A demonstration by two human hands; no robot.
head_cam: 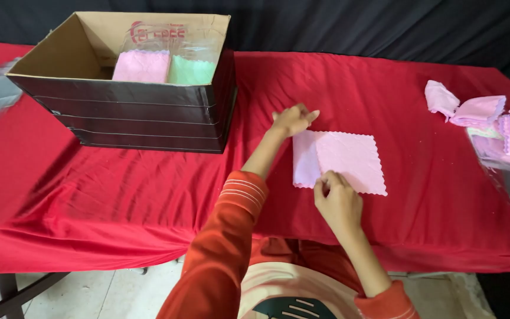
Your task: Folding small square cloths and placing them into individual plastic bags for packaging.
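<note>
Cloth (340, 160), pink with scalloped edges, is laid flat on the red table cover (119, 189), right of the cardboard box (125, 112). Its far left corner is pinched by the left hand (292, 120), fingers closed; its near left corner is pinched by the right hand (337, 201). Folded pink and green cloths (163, 68) are seen inside the box. More cloths (482, 118) are heaped far right of the box, well apart.

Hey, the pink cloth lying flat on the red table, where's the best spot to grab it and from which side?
Probably by a corner or the scalloped edge, pinched from above. The pink cloth lies flat on the red table, so only its thin rim can be lifted. The left hand already pinches the far left corner and the right hand the near left corner; the right edge is free.
</note>
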